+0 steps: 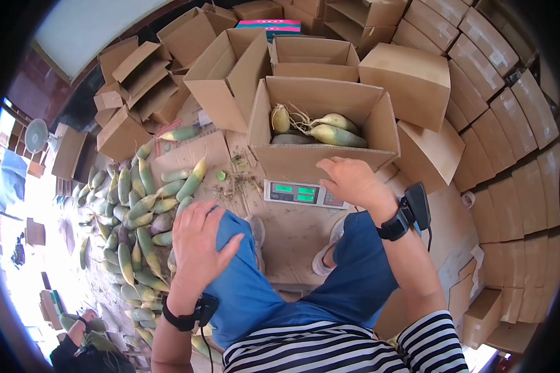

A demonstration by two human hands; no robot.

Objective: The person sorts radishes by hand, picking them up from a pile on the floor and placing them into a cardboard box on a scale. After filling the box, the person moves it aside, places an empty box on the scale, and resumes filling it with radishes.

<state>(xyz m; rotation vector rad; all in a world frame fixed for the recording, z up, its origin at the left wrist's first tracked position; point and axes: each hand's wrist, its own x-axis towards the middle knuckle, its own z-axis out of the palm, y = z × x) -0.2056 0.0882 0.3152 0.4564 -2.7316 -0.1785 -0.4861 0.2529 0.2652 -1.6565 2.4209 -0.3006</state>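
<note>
My left hand lies spread on my left knee, holding nothing. My right hand, its fingers loosely bent and with nothing in them, is over the right end of a digital scale, close to the front wall of an open cardboard box. The scale's display glows green. Inside the box are several green radishes, pale at one end, some with stringy roots. To the left of my left hand, a large heap of green radishes covers the floor.
Empty cardboard boxes stand behind and beside the filled one. Stacked flat cartons form a wall on the right. Leaf scraps lie on the cardboard floor. Another person is at the lower left; a fan stands farther back.
</note>
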